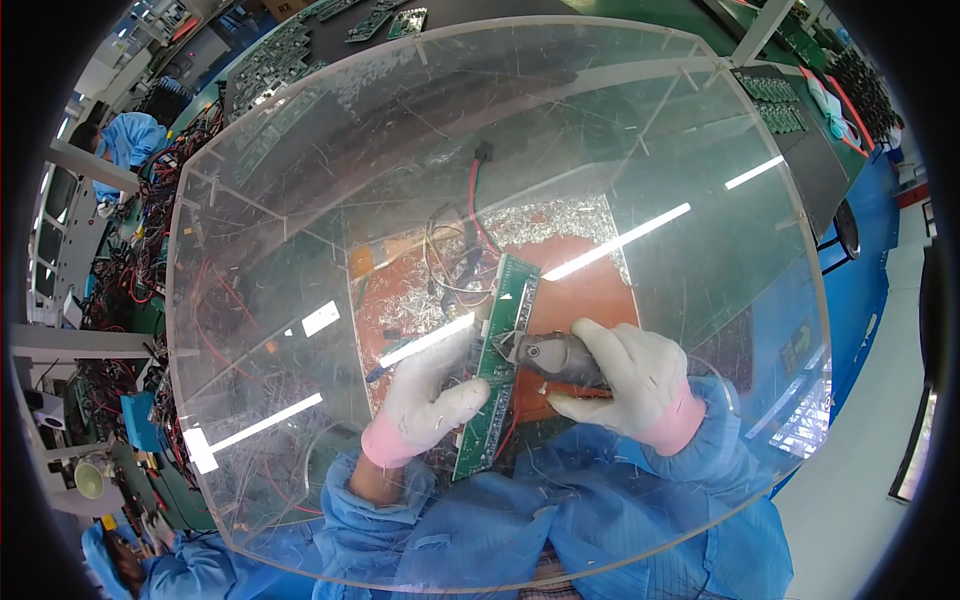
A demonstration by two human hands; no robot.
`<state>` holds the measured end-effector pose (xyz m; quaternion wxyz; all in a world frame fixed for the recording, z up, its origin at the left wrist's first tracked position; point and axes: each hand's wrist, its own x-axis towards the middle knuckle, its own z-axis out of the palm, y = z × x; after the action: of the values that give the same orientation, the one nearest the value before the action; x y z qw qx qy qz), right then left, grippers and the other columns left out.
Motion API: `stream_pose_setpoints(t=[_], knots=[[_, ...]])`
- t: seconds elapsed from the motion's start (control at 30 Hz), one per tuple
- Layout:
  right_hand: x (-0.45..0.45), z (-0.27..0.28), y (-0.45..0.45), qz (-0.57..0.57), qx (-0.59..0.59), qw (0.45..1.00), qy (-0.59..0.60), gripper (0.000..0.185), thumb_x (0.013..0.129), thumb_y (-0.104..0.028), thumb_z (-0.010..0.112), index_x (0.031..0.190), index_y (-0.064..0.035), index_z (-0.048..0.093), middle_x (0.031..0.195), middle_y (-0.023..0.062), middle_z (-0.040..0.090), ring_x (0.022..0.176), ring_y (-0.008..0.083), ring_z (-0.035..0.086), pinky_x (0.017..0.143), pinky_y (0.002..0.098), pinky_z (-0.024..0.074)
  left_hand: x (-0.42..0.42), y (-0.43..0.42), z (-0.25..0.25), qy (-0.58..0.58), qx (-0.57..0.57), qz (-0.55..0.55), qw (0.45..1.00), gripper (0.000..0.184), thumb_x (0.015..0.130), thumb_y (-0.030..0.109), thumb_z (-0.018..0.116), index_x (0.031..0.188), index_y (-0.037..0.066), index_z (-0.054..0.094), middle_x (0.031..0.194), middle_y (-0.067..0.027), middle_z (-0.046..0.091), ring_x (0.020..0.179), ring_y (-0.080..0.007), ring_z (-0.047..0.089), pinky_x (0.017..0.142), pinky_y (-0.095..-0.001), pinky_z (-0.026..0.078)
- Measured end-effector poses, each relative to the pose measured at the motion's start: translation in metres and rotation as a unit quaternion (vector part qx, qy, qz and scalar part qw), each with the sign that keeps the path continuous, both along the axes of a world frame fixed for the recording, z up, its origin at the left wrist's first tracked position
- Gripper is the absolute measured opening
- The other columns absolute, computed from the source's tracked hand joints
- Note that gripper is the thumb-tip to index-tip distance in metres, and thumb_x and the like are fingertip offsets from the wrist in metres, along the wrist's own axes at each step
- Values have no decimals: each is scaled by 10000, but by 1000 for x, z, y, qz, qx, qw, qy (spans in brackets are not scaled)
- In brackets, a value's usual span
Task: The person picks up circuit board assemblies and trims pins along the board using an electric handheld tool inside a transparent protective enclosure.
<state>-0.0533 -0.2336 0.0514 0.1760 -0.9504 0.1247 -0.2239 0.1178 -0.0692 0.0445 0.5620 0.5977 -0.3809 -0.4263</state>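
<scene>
The board (498, 370) is clamped by the left fingers (468, 394). The cutter (560, 358) is gripped by the right hand (636, 383), fingers bent.

Head-worn view, facing down, above hands (640, 384)

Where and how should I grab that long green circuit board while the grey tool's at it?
Probably by its long left edge, below the middle, coming from the left, thumb on top. The green circuit board is narrow and runs lengthwise away from you, and the grey tool reaches over its middle from the right. The left hand grips it that way.
</scene>
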Motion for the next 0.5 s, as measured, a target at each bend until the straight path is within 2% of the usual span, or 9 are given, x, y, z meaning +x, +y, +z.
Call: stream_pose_setpoints(t=[0.3, 0.43, 0.5], knots=[[-2, -2, 0, 2, 12, 1000, 16, 575, 573, -240, 809, 1068, -29, 605, 723, 58, 613, 550, 201, 544, 525, 271, 438, 0, 0, 0, -40, -8, -7, 999, 649, 852, 316, 614, 1365, -38, 431, 1294, -169, 542, 1154, -256, 518, 992, -354, 374], [-6, 1, 4, -3, 141, 990, 23, 582, 581, -234, 810, 1073, -8, 598, 785, 92, 652, 585, 228, 584, 555, 278, 460, -11, -3, -4, -11, -17, 67, 998, 628, 855, 315, 616, 1348, -37, 449, 1257, -169, 563, 1103, -256, 539, 960, -348, 394], [-7, 0, 6, -6, 144, 989, 23, 586, 581, -234, 811, 1075, -5, 596, 796, 99, 656, 594, 234, 591, 562, 281, 464, -12, -4, -4, -16, -23, 70, 997, 622, 855, 317, 616, 1342, -36, 454, 1246, -166, 569, 1088, -254, 542, 950, -347, 399]])
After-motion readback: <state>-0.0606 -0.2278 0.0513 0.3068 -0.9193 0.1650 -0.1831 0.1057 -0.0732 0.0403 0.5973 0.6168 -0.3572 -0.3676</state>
